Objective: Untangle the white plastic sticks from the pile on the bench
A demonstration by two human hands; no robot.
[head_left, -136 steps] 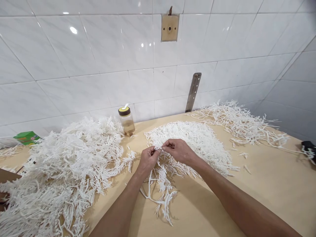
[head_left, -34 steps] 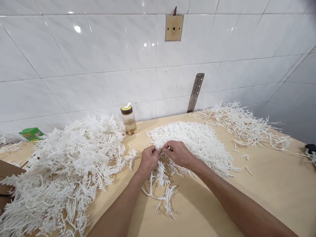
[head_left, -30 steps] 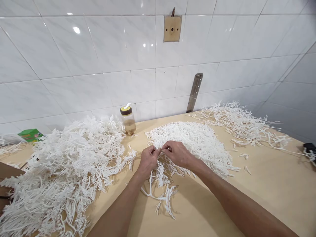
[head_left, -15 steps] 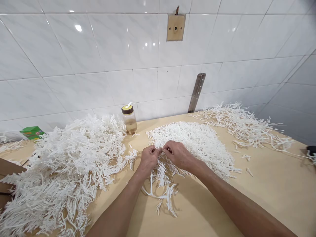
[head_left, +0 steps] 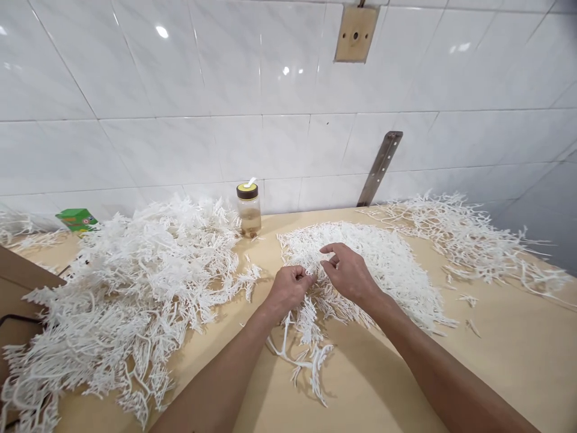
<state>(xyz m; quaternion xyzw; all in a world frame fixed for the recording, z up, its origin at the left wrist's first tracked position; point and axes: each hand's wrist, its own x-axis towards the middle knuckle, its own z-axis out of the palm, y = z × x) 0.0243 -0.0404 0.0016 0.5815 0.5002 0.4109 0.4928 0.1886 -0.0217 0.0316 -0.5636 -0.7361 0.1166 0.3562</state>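
A white, branching plastic-looking sprig (head_left: 311,364) hangs from my left hand (head_left: 291,287) and trails over the table toward me. The thumb and fingers of that hand are pinched at its upper end, which they partly hide. Just to the right, my right hand (head_left: 349,270) hovers over the neat spread of thin white pieces (head_left: 396,270), its thumb and index finger apart. I see nothing in its grip. A large heap of similar bushy white sprigs (head_left: 166,270) lies to the left of my hands.
A looser pile of bare white branches (head_left: 469,234) lies at the back right. A clear jar with a dark and yellow lid (head_left: 250,218) stands near the tiled wall. A green box (head_left: 77,220) and a brown carton (head_left: 22,285) are on the left. A metal strip (head_left: 381,168) leans against the wall.
My right hand has come away from my left fingertips, its thumb and index finger spreading. The left hand keeps its pinch. The whole view has shifted, with things appearing farther right.
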